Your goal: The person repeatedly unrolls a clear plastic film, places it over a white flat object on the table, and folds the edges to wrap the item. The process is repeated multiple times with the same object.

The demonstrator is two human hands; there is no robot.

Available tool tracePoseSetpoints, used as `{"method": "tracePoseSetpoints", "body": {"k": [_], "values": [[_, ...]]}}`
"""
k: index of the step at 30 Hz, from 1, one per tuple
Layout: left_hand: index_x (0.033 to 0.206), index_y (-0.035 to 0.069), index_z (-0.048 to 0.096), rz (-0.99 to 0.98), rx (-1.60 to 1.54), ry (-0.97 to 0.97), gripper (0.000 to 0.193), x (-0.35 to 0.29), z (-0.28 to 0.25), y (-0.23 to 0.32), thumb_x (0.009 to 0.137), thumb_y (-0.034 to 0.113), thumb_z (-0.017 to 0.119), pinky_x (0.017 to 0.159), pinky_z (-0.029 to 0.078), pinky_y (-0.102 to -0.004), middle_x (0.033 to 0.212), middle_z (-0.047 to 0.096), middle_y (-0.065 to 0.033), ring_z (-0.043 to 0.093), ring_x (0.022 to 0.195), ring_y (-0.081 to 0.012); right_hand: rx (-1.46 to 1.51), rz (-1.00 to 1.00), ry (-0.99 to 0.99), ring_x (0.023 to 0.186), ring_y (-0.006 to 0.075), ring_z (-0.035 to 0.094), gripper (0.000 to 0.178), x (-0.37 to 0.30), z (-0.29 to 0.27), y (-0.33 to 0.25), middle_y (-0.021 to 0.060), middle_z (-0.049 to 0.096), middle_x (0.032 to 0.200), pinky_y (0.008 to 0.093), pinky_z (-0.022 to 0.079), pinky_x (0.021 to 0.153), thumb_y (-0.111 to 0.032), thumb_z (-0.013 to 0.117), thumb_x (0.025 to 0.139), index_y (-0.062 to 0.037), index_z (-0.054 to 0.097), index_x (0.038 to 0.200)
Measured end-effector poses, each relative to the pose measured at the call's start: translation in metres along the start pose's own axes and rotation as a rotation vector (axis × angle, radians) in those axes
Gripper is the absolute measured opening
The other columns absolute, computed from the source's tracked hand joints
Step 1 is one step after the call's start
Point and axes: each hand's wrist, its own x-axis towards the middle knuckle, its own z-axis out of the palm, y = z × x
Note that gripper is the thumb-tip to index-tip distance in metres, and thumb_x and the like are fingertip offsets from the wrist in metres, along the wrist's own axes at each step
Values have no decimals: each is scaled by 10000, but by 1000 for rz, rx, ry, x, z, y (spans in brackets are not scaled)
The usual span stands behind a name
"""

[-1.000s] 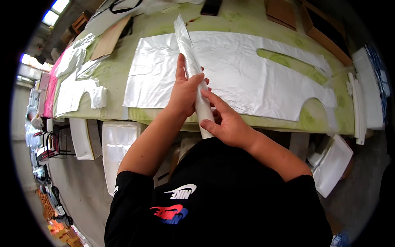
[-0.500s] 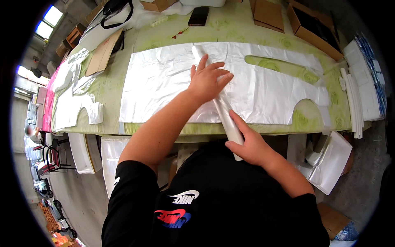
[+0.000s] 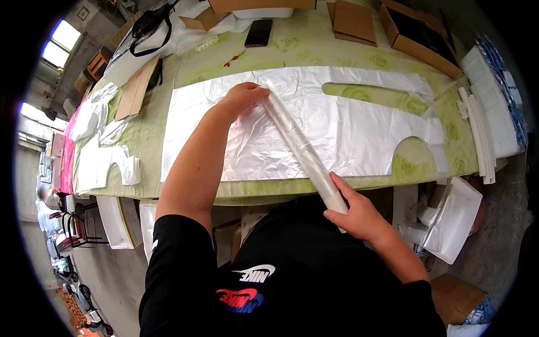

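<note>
A long roll of shiny, translucent plastic film slants across the front of the table, its near end past the table edge, close to my body. My right hand is closed round that near end, thumb on one side and fingers on the other. At the far end, my left hand has its fingers curled and its thumb against the roll's tip; part of the fingers is hidden. Beneath the roll lies a thin white plastic sheet, spread flat and slightly wrinkled, with a long slot and a rounded cut-out toward its right side.
The table has a green patterned cover. A phone and an open cardboard box are at the back. White plastic pieces lie left, white rolls right. A white bin stands below the table edge.
My left hand has moved from the middle of the roll to its far end, its spread fingers now curled. The roll's near end and my right hand have shifted slightly right and closer to me.
</note>
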Motion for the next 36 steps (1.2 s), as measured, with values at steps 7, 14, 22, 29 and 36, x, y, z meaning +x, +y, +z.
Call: {"method": "tracePoseSetpoints", "body": {"k": [7, 14, 22, 29, 36], "values": [[1104, 81, 744, 17, 6, 35, 299, 4, 7, 2, 938, 327, 711, 728, 466, -302, 967, 678, -27, 544, 822, -149, -74, 2, 40, 1231, 433, 632, 988, -8, -4, -3, 290, 595, 1404, 429, 504, 1043, -281, 783, 851, -113, 231, 1653], [1259, 50, 697, 234, 371, 271, 434, 14, 32, -29, 933, 325, 621, 1008, 477, -416, 1324, 626, -127, 597, 1179, -289, -289, 89, 7, 1180, 450, 637, 995, -54, -18, 9, 283, 622, 1335, 467, 514, 1004, -272, 794, 828, -115, 248, 1645], [1228, 37, 686, 408, 669, 457, 421, -17, 58, -27, 939, 306, 540, 1154, 385, -433, 1466, 562, -104, 511, 1352, -337, -476, 251, 83, 1072, 403, 635, 811, -172, -32, 85, 183, 640, 1132, 451, 526, 918, -182, 824, 757, -111, 500, 1496], [1297, 40, 626, 541, 701, 384, 432, -11, 42, -23, 941, 285, 608, 1163, 376, -442, 1451, 556, -133, 502, 1358, -362, -375, 89, 400, 933, 360, 610, 581, -238, -14, 162, 155, 595, 1022, 413, 519, 840, -44, 767, 685, -56, 635, 1251], [1431, 90, 526, 1091, 497, 406, 635, -47, 68, -55, 848, 158, 768, 1224, 316, -503, 1513, 478, -185, 397, 1450, -415, -366, 40, 560, 989, 374, 631, 575, -206, -25, 139, 182, 622, 1069, 432, 522, 873, -62, 769, 723, -39, 622, 1278]]}}
